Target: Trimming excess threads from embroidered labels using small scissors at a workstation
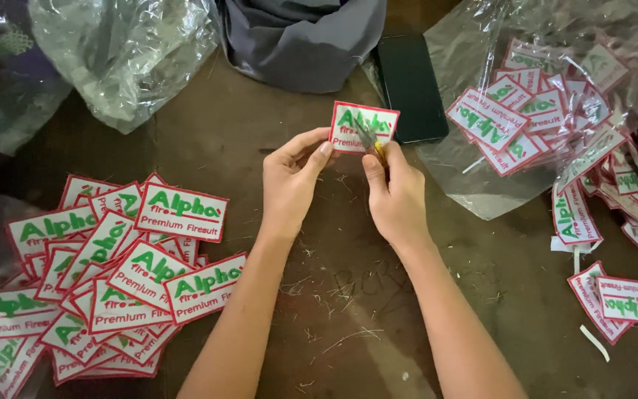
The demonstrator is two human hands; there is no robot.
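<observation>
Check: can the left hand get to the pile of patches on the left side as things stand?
Probably yes. The left hand holds one patch by its edge, so it would have to let go first. Bare tabletop lies between it and the pile of patches; nothing stands in the way.

left hand [295, 177] holds patch [363, 127] | right hand [393, 193] grips snips [371, 142]

Dim, warm, even light over the scuffed brown worktop [319, 295]. Soft, faint shadows beneath both forearms. White glare on the crumpled clear plastic bag [123, 52] at upper left and on the clear plastic sheet [481, 185] at right. Sharp centre; slight softness and stretching toward the corners. Dull reflection on the black rectangular phone [411, 89].
</observation>
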